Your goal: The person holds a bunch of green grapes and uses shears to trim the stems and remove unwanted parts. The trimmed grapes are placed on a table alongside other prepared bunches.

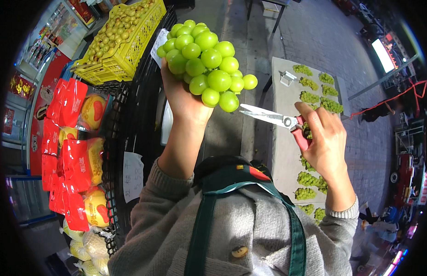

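Observation:
A large bunch of green grapes (pixel 206 63) rests on my left hand (pixel 185 98), which holds it up from underneath. Most of the left fingers are hidden behind the fruit. In my right hand (pixel 322 141) is a pair of scissors (pixel 268 117) with red handles and silver blades. The blades are slightly parted and point left. Their tips lie just right of the lowest grapes, and I see no grape or stem between them.
On the right, a light-topped table (pixel 284 155) bears several grape bunches (pixel 306 179) and a small metal stand (pixel 287 78). To the left are a yellow crate (pixel 130 58) of small round fruit, red-bagged pomelos (pixel 96 207) and a handwritten sign (pixel 133 176).

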The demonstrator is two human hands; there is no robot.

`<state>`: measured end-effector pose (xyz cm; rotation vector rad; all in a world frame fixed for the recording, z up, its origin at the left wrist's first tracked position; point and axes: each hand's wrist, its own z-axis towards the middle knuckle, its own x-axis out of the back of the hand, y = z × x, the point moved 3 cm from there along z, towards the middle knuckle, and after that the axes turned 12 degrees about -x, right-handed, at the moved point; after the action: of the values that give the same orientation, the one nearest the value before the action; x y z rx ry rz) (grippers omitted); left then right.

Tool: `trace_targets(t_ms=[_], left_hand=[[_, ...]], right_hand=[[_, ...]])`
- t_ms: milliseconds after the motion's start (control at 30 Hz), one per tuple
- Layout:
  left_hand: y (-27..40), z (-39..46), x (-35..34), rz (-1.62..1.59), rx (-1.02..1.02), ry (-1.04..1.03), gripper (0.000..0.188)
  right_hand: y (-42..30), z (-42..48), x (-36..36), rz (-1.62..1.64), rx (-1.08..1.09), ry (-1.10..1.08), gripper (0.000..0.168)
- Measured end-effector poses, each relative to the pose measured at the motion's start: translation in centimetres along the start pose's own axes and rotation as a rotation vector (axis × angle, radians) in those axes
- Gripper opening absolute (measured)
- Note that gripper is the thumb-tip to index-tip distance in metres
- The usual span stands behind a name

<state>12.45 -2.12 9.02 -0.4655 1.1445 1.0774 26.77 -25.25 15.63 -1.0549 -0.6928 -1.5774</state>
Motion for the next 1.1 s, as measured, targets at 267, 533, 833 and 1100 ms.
trace_targets(t_ms=[267,533,833,1100], left_hand=[[-0.2,-0.3,-2.3,0.094,-0.145,0.201,0.062],[-0.5,-1.1,-3.2,-0.068,-0.139,0.126,0.064],[-0.3,-0.7,-3.2,-0.04,-0.163,0.164,0.059],[-0.3,-0.5,-2.9,-0.109,-0.104,0.007,0.062]], right_hand=[[-0.8,-2.4,-3.8,0.087,-0.114,-0.078,0.04],[-2.6,-2.3,-5.9,0.196,-0.253,-0.002,0.042],[-3.0,-1.1,-5.7,0.229,-0.232,0.087,0.045],[-2.9,0.1,-5.3,0.247,-0.182,0.073,0.043]])
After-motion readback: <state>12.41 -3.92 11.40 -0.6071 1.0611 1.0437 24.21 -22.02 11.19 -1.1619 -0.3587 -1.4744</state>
